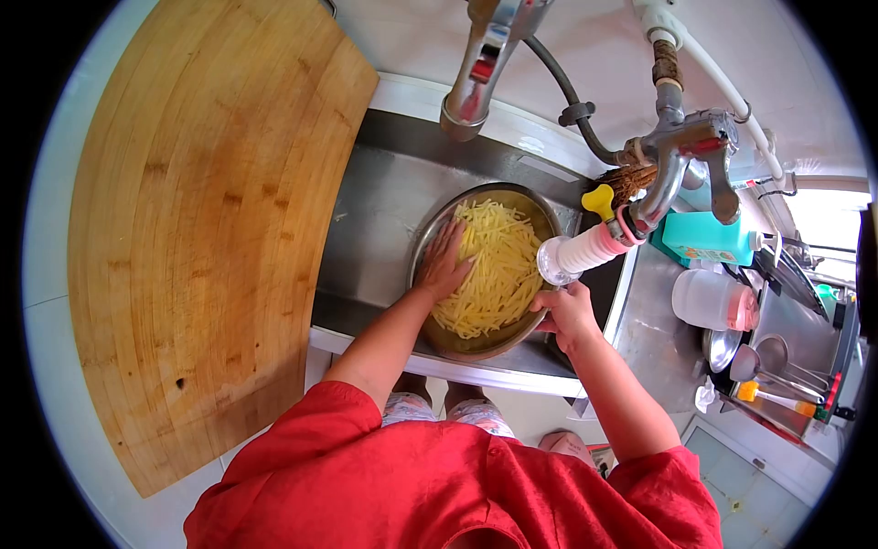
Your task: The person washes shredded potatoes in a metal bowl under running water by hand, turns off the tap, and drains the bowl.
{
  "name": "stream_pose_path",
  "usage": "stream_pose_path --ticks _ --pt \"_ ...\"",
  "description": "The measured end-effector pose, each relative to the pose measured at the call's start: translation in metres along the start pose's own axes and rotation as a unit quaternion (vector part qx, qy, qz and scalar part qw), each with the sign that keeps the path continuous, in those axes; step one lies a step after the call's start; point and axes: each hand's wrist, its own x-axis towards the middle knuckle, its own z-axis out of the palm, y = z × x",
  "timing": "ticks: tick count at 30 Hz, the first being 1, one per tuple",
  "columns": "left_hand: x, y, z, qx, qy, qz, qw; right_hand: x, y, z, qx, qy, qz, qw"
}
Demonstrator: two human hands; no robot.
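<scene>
A round metal bowl (437, 225) stands in the sink, full of pale yellow potato strips (498, 265). My left hand (445, 263) lies inside the bowl's left side, fingers stretched out and touching the strips. At the bowl's right rim, my right hand (567, 316) is closed on the edge; some of its fingers are hidden. Just above that hand hangs the clear nozzle of a white ribbed tap hose (585, 253), its end over the bowl's right edge. I cannot make out any water running from it.
A thick wooden board (210, 229) covers the left side, beside the steel sink (366, 201). A metal tap (471, 101) juts in from above. On the right stand a turquoise bottle (712, 238), a translucent jug (704, 299) and several ladles and utensils (773, 366).
</scene>
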Motion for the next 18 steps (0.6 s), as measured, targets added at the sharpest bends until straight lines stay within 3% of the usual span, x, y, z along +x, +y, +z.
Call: stream_pose_path --ticks 7,12,15,18 --pt "-0.001 -0.003 0.001 0.005 0.021 0.01 1.0 0.011 0.007 -0.004 0.022 0.001 0.023 0.999" --pt "0.002 -0.003 -0.007 0.072 0.026 0.0 0.997 0.064 0.055 -0.025 0.101 0.001 0.053 0.994" --pt "0.0 -0.002 -0.019 0.14 0.075 0.024 0.987 0.124 0.117 -0.049 0.182 -0.026 0.063 0.981" --pt "-0.003 -0.001 -0.051 0.12 0.241 0.051 0.962 0.151 0.139 -0.064 0.228 -0.077 0.052 0.969"
